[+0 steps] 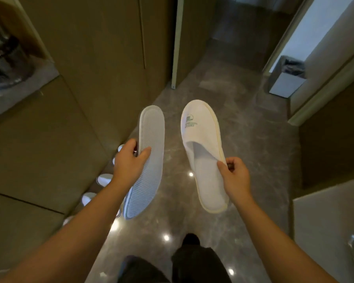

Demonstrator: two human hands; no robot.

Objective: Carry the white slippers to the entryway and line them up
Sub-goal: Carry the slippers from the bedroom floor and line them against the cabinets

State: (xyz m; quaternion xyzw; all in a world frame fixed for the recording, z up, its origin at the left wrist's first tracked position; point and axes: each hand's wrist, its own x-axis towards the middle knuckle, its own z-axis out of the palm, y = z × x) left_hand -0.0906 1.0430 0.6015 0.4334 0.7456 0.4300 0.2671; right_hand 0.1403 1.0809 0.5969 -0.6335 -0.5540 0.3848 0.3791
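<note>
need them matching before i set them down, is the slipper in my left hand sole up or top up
Sole up. The slipper in the left hand shows its ribbed underside; the slipper in the right hand shows its logo and foot opening.

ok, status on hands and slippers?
Left hand grips one slipper sole-up. Right hand pinches the other slipper logo-up. Both off the floor. Path ahead clear.

Glossy grey marble floor [223, 123] w/ ceiling-light glints; brown cabinet panels [102, 58] left; lit doorway [307, 31] upper right, grey bin [286, 78] by it.
</note>
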